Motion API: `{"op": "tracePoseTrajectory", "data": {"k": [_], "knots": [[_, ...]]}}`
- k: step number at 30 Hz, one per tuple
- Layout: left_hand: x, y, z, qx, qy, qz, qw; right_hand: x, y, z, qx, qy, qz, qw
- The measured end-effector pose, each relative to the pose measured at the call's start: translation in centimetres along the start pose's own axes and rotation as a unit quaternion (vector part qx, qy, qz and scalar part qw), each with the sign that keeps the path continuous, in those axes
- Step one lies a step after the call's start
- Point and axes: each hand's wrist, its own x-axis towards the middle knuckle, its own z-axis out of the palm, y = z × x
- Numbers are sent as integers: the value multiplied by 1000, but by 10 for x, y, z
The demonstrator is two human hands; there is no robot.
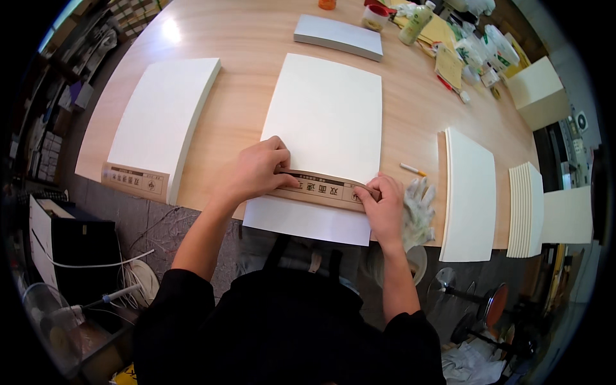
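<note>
A stack of cream-white sheets (324, 115) lies in front of me at the near edge of the wooden table (250, 38), its near end overhanging the edge. A brown paper band (324, 190) with printing runs across the stack near that end. My left hand (256, 170) presses on the band's left part, fingers curled at its upper edge. My right hand (384, 204) pinches the band's right end at the stack's side.
A second banded stack (160, 122) lies to the left. More white stacks lie to the right (471, 192) (526, 208) and far (339, 35). White work gloves (420, 208), a small pen (412, 170), bottles and packets (462, 45) sit at right. Stools stand below.
</note>
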Motion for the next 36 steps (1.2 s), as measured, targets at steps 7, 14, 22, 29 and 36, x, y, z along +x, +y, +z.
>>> {"op": "tracePoseTrajectory", "data": {"k": [7,14,22,29,36], "knots": [[21,0,-2,150,-47,76,985,5,0,-2,-28,-1,-54,998],[84,70,28,478,-165,387,771,10,18,-80,177,51,133,974],[104,75,27,446,-274,332,785,-27,18,-85,-180,17,-147,972],[103,91,29,465,-282,330,771,-17,-34,-2,-241,-154,-383,878],[102,93,28,470,-288,308,775,-5,-120,139,-123,-188,-434,873]]}}
